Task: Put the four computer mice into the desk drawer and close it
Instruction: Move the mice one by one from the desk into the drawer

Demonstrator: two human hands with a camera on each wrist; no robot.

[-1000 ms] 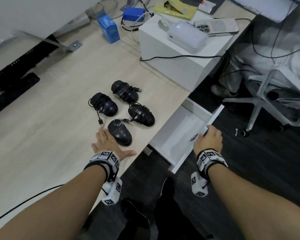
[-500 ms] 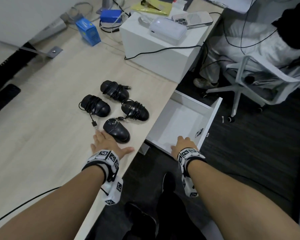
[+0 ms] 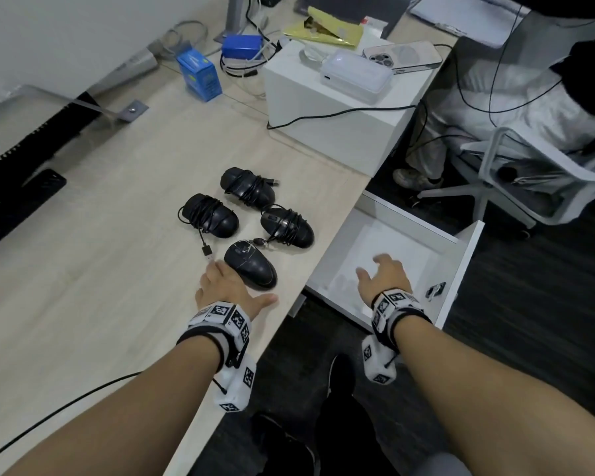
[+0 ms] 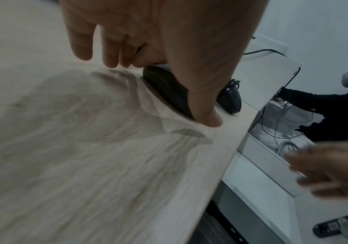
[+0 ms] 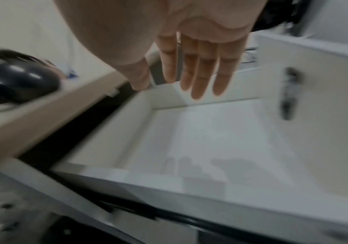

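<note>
Four black mice with cords wound round them lie in a cluster on the light wooden desk (image 3: 100, 269): far mouse (image 3: 249, 187), left mouse (image 3: 212, 219), right mouse (image 3: 287, 226), nearest mouse (image 3: 251, 266). My left hand (image 3: 231, 288) lies flat on the desk against the rear of the nearest mouse (image 4: 169, 89), fingers straight, thumb along the mouse's side. The white drawer (image 3: 461, 269) stands pulled out under the desk edge, with nothing inside. My right hand (image 3: 380, 274) hovers over the drawer floor (image 5: 221, 132) with its fingers (image 5: 198, 74) straight and holding nothing.
A white box (image 3: 340, 132) with a power bank and phone on top stands behind the mice. A blue carton (image 3: 198, 75) and cables sit at the back. A seated person on an office chair (image 3: 529, 173) is right of the drawer. A lock (image 3: 435, 290) is on the drawer front.
The drawer has come further out. My right hand has left the drawer's front edge and now spreads over the drawer's inside. My left hand stays by the nearest mouse.
</note>
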